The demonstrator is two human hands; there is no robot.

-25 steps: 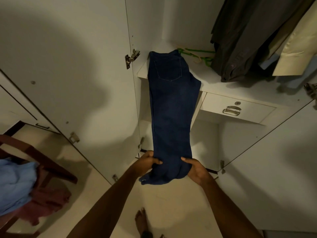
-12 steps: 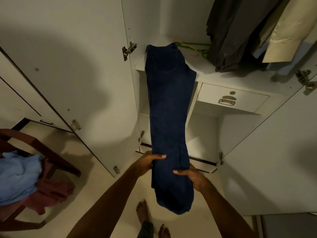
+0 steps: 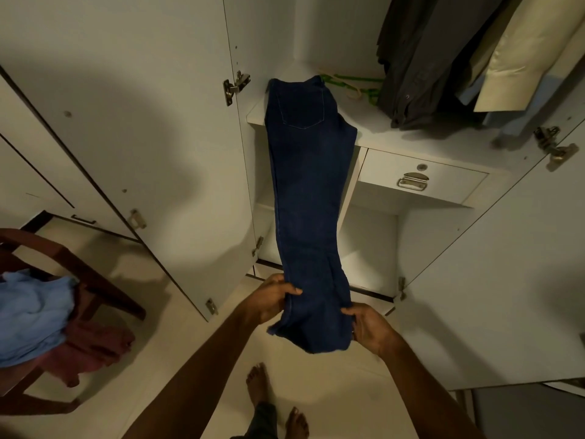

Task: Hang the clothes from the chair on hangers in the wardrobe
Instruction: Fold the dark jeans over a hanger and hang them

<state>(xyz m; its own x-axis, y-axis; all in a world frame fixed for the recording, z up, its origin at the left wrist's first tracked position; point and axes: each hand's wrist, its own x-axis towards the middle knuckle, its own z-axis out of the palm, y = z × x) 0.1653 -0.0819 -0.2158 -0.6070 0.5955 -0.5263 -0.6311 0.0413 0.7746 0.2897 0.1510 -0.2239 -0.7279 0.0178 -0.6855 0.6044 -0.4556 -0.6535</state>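
One pair of jeans (image 3: 308, 185) is lying with its waist on the wardrobe shelf (image 3: 421, 134), its legs hanging off; the hem is sitting higher than a half-second ago. Left hand (image 3: 272, 301) and right hand (image 3: 372, 331) are each pinching that hem. Two garments (image 3: 47, 324) are waiting on the chair (image 3: 79, 264).

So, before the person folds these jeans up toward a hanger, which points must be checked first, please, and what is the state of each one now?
1. Both hands hold the hem end: ok. The left hand and right hand each grip a side of the jeans.
2. Waist end supported: ok. It lies on the wardrobe shelf.
3. Legs aligned and flat: cannot tell near the hem, where the cloth bunches.
4. Hanger within reach: ok. A green hanger lies on the shelf beside the waist.
5. Hanger free: cannot tell; its right end goes behind the dark hanging shirt.
6. More clothes left: not ok. A blue garment remains on the chair.
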